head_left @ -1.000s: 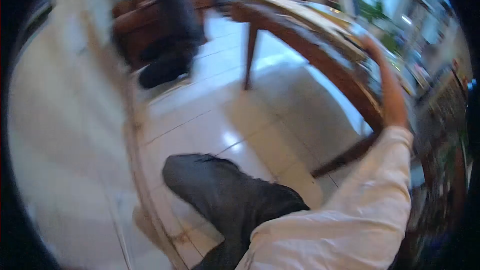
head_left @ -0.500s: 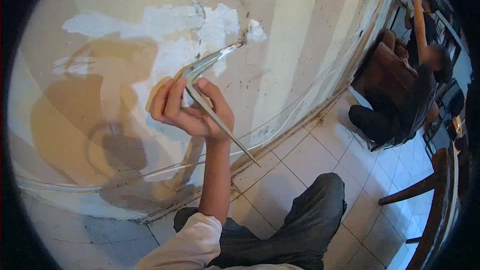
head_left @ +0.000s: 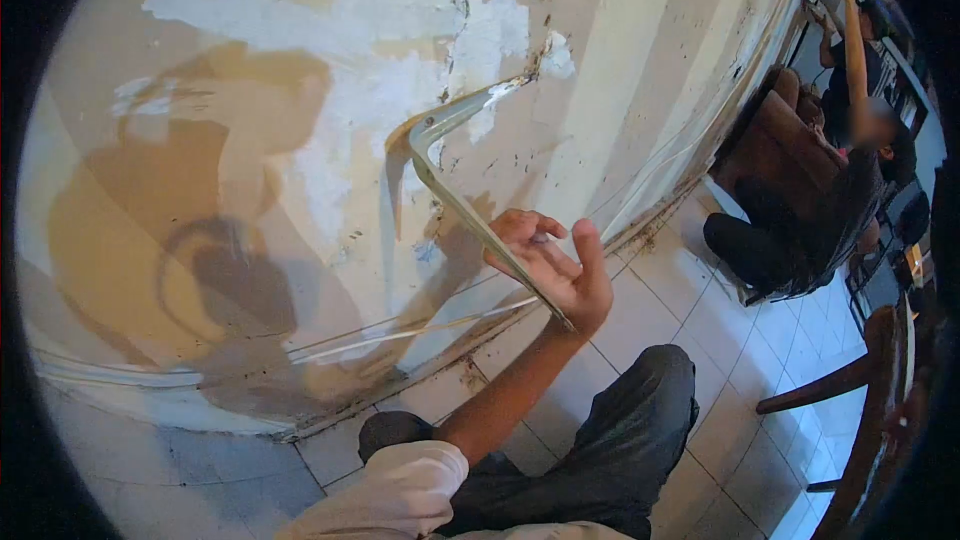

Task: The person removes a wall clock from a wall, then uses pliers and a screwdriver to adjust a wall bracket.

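A metal L-shaped shelf bracket is against the wall; one arm runs along the patched plaster, while the longer arm juts out toward me. My left hand is beside the free end of that longer arm, thumb raised and fingers apart, partly bent. The bracket's arm crosses in front of my palm and wrist in this view. One hole with a screw-like dot shows near the bracket's bend. My right hand is outside the frame.
Cables run low along the wall above the tiled floor. A wooden chair stands at the right. Farther back, a seated person and another person are near a brown armchair.
My left hand has left the bracket's bend and moved down and right to its free end, its fingers loosening. The bracket keeps its place on the wall; the view has shifted slightly.
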The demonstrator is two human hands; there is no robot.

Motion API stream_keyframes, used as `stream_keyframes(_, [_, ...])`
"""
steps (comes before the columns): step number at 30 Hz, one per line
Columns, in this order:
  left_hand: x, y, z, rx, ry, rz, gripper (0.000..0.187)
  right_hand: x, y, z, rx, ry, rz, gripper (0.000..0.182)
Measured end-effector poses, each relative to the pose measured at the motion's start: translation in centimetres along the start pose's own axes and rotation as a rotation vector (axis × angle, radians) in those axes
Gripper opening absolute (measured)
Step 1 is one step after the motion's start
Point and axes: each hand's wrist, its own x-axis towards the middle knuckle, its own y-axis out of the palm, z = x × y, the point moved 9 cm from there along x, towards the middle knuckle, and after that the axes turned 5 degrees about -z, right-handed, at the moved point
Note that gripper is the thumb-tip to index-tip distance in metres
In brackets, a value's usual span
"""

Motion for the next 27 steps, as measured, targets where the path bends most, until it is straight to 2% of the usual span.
stream_keyframes(2, [1.6, -0.1, -0.8, -0.011, 0.001, -0.084, 0.055, -0.9, 11.0, 1.7, 0.08, 0.184, 0.175, 0.059])
stream_keyframes(5, [5.1, -1.0, -2.6, 0.053, 0.117, -0.177, 0.058, -3.7, 21.3, 9.1, 0.551, 0.207, 0.368, 0.039])
stream_keyframes(6, [6.3, -1.7, -3.2, 0.086, 0.176, -0.206, 0.059, -3.9, 23.8, 12.2, 0.616, 0.273, 0.481, 0.034])
stream_keyframes(8, [8.8, -2.4, -4.9, 0.272, 0.363, -0.156, 0.052, -3.3, 28.1, 17.2, 0.692, 0.15, 0.835, 0.03])
stream_keyframes(10, [10.2, -2.6, -5.8, 0.359, 0.467, -0.095, 0.042, -2.1, 31.9, 22.8, 0.78, -0.003, 0.974, 0.026])
stream_keyframes(12, [10.9, -2.5, -6.2, 0.344, 0.498, -0.036, 0.031, -1.5, 33.3, 26.3, 0.875, -0.016, 1.049, 0.026])
stream_keyframes(13, [11.2, -2.7, -6.6, 0.324, 0.564, -0.078, 0.023, -1.2, 33.8, 27.6, 0.878, -0.031, 1.063, 0.03])
stream_keyframes(16, [11.7, -2.4, -7.4, 0.437, 0.644, -0.039, 0.024, -0.4, 35.0, 30.8, 0.921, -0.058, 1.106, 0.039])
stream_keyframes(18, [11.9, -2.5, -7.2, 0.396, 0.637, -0.044, 0.025, 0.0, 35.7, 32.2, 0.992, -0.044, 1.132, 0.042])
stream_keyframes(21, [11.6, -2.5, -7.2, 0.456, 0.637, -0.033, 0.024, -0.1, 34.9, 33.9, 1.169, 0.128, 1.147, 0.058])
stream_keyframes(24, [11.7, -2.6, -7.4, 0.473, 0.66, -0.001, 0.019, -0.3, 33.6, 35.7, 1.357, 0.212, 1.09, 0.066])
stream_keyframes(27, [11.8, -2.7, -7.2, 0.466, 0.634, 0.019, 0.021, -0.5, 33.3, 36.6, 1.402, 0.183, 1.114, 0.067])
